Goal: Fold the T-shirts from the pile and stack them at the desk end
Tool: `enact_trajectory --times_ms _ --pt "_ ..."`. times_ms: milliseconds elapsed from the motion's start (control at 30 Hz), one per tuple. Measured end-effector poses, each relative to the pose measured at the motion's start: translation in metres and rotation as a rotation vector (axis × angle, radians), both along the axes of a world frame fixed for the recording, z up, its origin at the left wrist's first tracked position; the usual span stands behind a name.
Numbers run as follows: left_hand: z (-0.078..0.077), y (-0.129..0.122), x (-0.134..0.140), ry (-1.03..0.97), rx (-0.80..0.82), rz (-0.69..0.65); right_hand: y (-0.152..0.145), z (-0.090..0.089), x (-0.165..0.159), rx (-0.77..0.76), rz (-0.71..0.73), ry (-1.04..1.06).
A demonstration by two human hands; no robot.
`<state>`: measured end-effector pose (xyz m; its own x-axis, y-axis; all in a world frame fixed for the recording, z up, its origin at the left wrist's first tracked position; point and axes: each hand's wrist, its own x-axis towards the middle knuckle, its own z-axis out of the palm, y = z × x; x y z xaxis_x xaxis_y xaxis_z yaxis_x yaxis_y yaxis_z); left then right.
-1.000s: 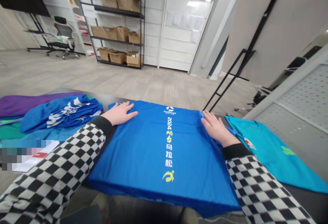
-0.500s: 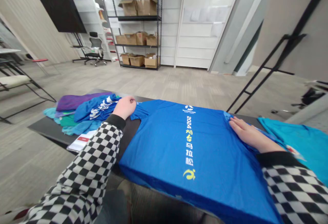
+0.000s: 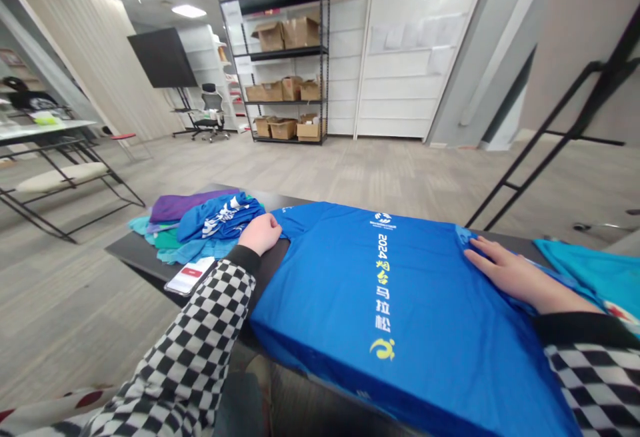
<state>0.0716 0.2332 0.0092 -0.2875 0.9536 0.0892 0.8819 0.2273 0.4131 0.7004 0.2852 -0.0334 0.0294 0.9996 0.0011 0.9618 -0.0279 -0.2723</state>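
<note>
Blue shirt (image 3: 400, 290) spread flat on dark bench (image 3: 127, 250). Left hand (image 3: 260, 233) grip clenched on its left sleeve edge; right hand (image 3: 515, 273) released, palm flat on right side. Clothes pile (image 3: 200, 223) lies left.

I see through one head-worn camera, looking forward and slightly down across the counter (image 3: 131, 250) from its near edge. The blue shirt (image 3: 410, 303) fills the close foreground, my sleeves enter from the bottom corners, and the shelving rack (image 3: 290, 63) stands far across the room.
</note>
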Motion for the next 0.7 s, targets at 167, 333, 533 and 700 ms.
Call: enact_trajectory --times_ms 167,333,533,700 --pt "-0.007 -0.006 -0.006 -0.139 0.128 0.026 -0.001 0.002 -0.002 0.055 0.009 -0.003" --pt "-0.011 -0.012 -0.004 -0.229 0.126 0.001 -0.005 0.007 -0.005 0.044 0.029 -0.024" --pt "-0.015 -0.01 -0.006 -0.411 0.192 -0.111 -0.006 0.009 -0.004 0.041 0.043 -0.048" --pt "-0.016 -0.004 -0.009 -0.706 0.378 -0.092 0.002 -0.001 0.004 0.127 0.046 -0.094"
